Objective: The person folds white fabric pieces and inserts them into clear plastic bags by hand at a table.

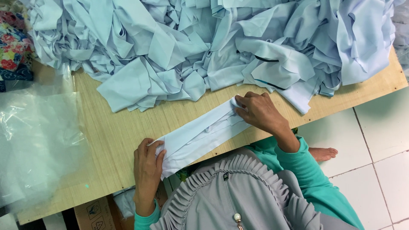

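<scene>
A folded strip of pale blue cloth (200, 136) lies along the near edge of the wooden table (115, 132). My left hand (147, 170) grips its lower left end, fingers curled over the fold. Fingertips of my right hand (260, 113) pinch the upper right end, pressing it down on the table. A grey ruffled garment (238, 191) and teal sleeves fill the bottom of the view.
A big heap of crumpled pale blue cloth pieces (204, 42) covers the far half of the table. A clear plastic bag (38, 140) lies at the left and floral fabric (12, 47) at the top left. A cardboard box (96, 215) stands under the table. White floor tiles (379, 140) and a bare foot (322, 153) show at the right.
</scene>
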